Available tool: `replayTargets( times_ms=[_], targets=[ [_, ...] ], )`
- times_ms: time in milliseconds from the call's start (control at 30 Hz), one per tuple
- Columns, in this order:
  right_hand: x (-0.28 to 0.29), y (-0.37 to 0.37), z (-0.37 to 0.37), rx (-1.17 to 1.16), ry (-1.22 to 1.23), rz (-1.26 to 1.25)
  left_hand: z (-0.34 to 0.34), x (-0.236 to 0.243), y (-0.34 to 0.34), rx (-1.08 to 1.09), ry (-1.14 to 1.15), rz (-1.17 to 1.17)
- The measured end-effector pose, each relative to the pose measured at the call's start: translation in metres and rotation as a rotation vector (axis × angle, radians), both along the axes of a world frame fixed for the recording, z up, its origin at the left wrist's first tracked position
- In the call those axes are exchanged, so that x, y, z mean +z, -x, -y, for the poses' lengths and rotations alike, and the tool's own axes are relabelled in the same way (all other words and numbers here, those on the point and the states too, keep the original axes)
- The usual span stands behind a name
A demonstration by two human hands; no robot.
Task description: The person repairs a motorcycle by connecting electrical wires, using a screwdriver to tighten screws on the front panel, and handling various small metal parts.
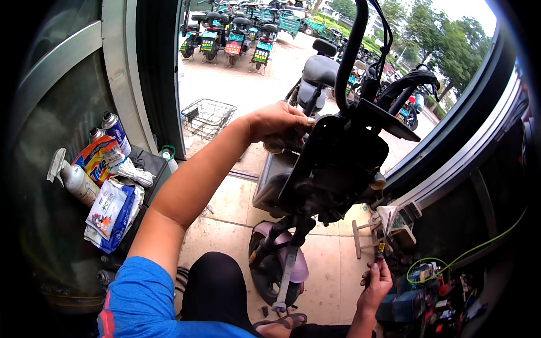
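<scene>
In front of me stands an electric scooter with a black front panel (pixel 315 155), its handlebar tube (pixel 350 50) rising above. My left hand (pixel 279 121) reaches across to the panel's upper left edge, fingers closed on it; the undersides of the fingers are hidden. Down at the right, my right hand (pixel 375 285) grips a screwdriver (pixel 381 248) with a partly yellow handle, its thin shaft pointing up. That tool is apart from the scooter. Below the panel are the front wheel (pixel 270 276) and a pale pink fender (pixel 297 262).
Spray bottle (pixel 79 183), cans (pixel 115 132) and packets (pixel 112 214) crowd a stand at the left. A wire basket (pixel 208 117) lies outside the doorway near parked scooters (pixel 236 34). A small wooden stool (pixel 366 236), a green cable (pixel 451 265) and jumbled tools (pixel 439 304) are at the right.
</scene>
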State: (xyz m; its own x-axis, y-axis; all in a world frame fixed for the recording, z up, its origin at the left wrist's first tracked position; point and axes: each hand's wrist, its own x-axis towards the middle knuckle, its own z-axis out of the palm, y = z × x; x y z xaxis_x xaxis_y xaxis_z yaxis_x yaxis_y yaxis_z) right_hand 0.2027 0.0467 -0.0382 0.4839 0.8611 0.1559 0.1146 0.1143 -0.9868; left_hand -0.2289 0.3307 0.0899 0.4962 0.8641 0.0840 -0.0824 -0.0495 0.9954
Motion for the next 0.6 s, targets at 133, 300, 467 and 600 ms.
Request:
replayTargets(
  times_ms=[133,300,467,600],
  targets=[
    [0.002,0.001,0.003,-0.002,0.002,-0.009,-0.003,0.003,0.003,-0.102,0.086,0.106],
    [0.003,-0.001,0.005,0.005,-0.016,-0.013,-0.008,0.002,0.004,-0.093,-0.014,0.055],
    [0.007,-0.002,0.007,0.017,-0.005,-0.019,-0.003,0.0,-0.004,0.049,-0.09,-0.127],
    [0.009,-0.001,0.006,0.024,-0.012,-0.014,-0.008,-0.004,-0.007,0.086,-0.067,-0.179]
  ],
)
